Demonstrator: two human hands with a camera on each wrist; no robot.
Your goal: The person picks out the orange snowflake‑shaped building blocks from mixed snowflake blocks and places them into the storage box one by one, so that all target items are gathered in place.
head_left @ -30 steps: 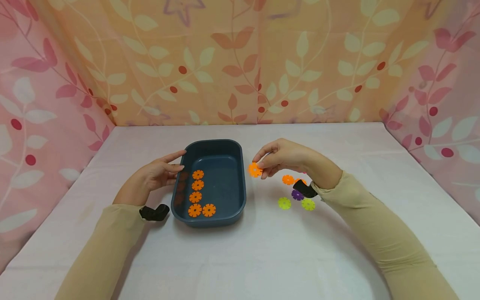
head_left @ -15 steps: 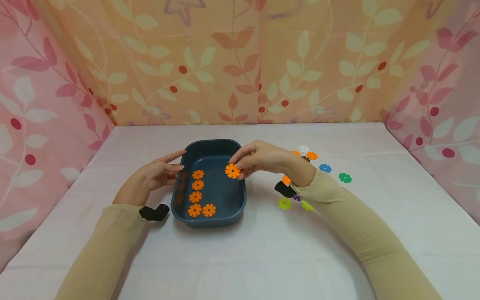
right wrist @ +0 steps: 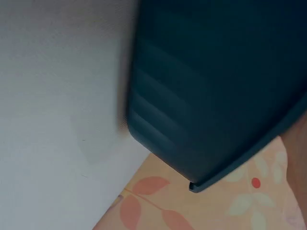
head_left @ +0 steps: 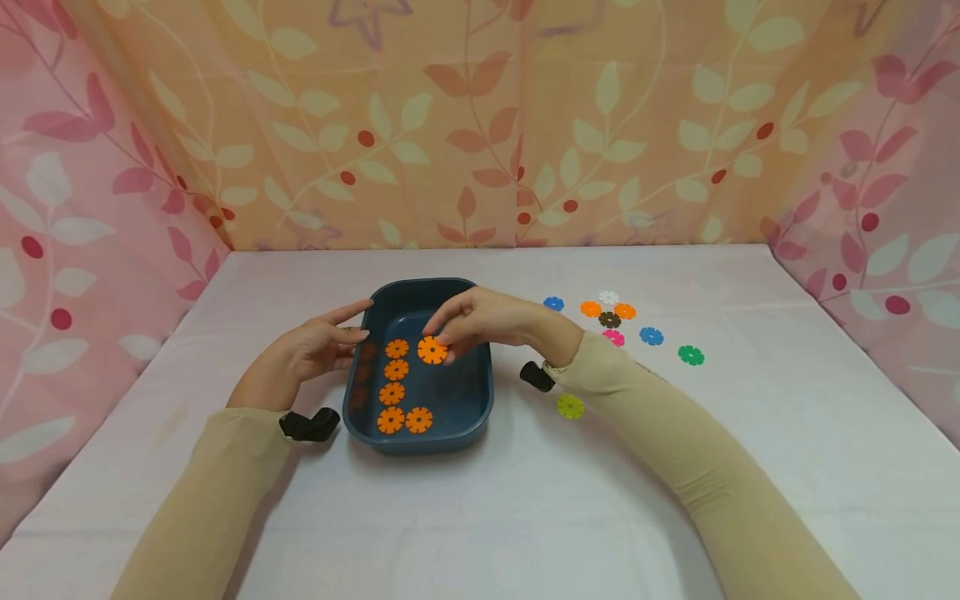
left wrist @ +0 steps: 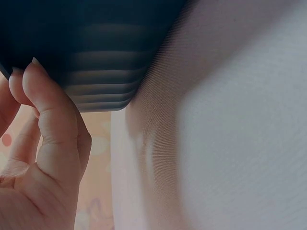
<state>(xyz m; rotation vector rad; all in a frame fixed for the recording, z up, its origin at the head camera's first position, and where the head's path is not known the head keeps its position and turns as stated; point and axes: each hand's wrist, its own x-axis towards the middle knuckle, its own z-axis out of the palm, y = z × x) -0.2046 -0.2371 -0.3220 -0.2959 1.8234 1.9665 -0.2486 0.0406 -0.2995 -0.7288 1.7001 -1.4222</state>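
Two beige sleeves [head_left: 202, 500] reach in over the near side of the white-covered table [head_left: 480, 533], each with a black fitting [head_left: 309, 425] at the wrist. A yellow-green disc [head_left: 570, 407] lies just beside the right sleeve.

Left of the table's middle stands a dark blue tray [head_left: 457, 400]. Inside, four orange discs [head_left: 392, 393] run along its left side to the near left corner, and a fifth orange disc [head_left: 419, 420] sits just beside the nearest one.

The left hand [head_left: 315, 346] has thumb and forefinger spread apart, fingertips touching the tray's left side. The right hand [head_left: 483, 321] reaches across the tray's right edge, pinching a notched orange disc [head_left: 432, 351] over the tray, right of the row — whether it touches the floor, I cannot tell.

Toward the table's far right corner lie a green disc [head_left: 691, 356], a pink disc [head_left: 613, 338], two blue discs [head_left: 652, 337], a brown disc [head_left: 610, 319], two loose orange discs [head_left: 625, 311] and a white disc [head_left: 608, 297]. Behind the table's far edge hangs a leaf-patterned orange cloth [head_left: 480, 133].
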